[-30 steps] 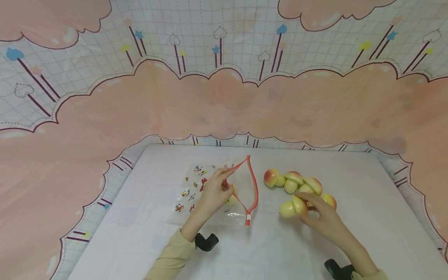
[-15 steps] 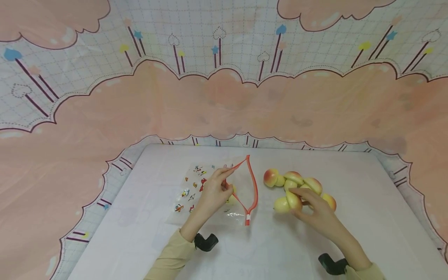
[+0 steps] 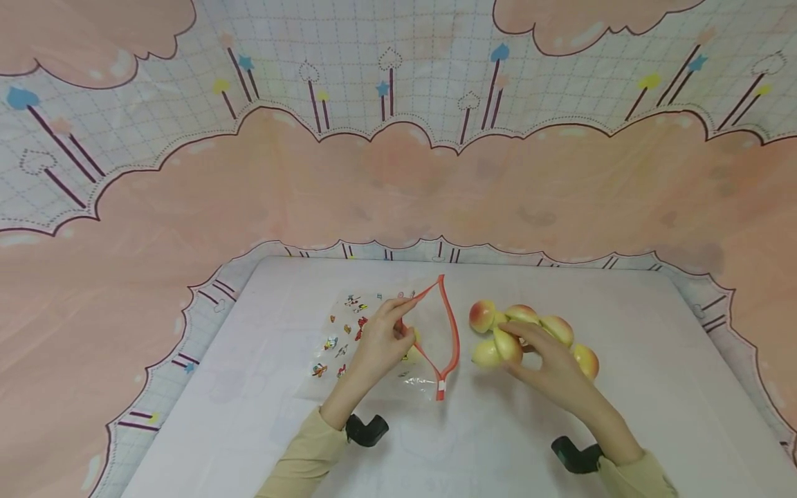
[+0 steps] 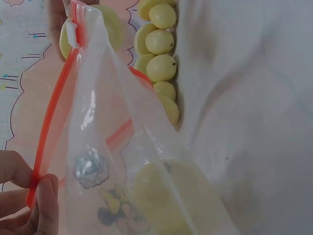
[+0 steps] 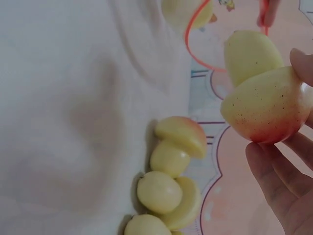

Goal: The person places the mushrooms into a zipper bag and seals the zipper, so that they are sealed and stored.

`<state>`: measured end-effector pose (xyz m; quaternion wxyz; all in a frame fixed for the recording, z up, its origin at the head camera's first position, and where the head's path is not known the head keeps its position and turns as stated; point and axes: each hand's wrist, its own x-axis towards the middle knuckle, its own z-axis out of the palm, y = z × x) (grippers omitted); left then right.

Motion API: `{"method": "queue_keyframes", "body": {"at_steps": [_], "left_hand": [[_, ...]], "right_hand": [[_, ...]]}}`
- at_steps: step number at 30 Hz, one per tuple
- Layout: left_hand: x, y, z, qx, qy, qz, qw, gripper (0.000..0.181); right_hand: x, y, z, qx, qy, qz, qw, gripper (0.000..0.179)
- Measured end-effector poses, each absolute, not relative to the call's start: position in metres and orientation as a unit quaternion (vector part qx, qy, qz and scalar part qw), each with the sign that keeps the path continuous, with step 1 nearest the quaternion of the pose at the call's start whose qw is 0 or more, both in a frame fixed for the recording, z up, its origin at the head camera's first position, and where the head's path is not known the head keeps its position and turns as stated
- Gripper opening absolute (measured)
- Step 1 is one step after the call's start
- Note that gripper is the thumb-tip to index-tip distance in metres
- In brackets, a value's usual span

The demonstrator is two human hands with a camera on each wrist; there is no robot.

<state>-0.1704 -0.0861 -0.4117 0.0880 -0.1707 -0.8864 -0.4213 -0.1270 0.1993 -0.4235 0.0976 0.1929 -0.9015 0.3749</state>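
A clear zip bag (image 3: pixel 341 356) with cartoon prints and a red zip rim lies on the left of the table, its mouth spread toward the right. At that rim, my left hand (image 3: pixel 376 342) pinches the red strip between thumb and fingers. Inside the bag is a pale yellow rounded thing (image 4: pixel 161 198), partly blurred by the plastic. My right hand (image 3: pixel 557 363) grips a yellow toy mushroom (image 5: pixel 266 103) by its red-blushed cap, stem pointing toward the bag. It is held up between the bag and several similar mushrooms (image 3: pixel 556 330) lying grouped on the right.
Both wrists carry black curved mounts, a left mount (image 3: pixel 367 430) and a right mount (image 3: pixel 574 456). The white tabletop (image 3: pixel 479 443) reaches back to a patterned peach cloth (image 3: pixel 454 190) behind it. A white slider (image 3: pixel 441 385) sits at the near end of the zip.
My right hand has moved left with the mushroom, nearer the bag's mouth and slightly away from me. The left hand and the bag have stayed in place.
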Motion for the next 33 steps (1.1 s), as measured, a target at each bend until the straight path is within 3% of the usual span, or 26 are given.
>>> {"method": "queue_keyframes", "body": {"at_steps": [33], "left_hand": [[-0.171,-0.087,-0.409,-0.174,-0.884,-0.425,0.09,0.049]], "right_hand": [[-0.153,0.149,-0.414,0.224,-0.885,0.407,0.028,0.058]]}}
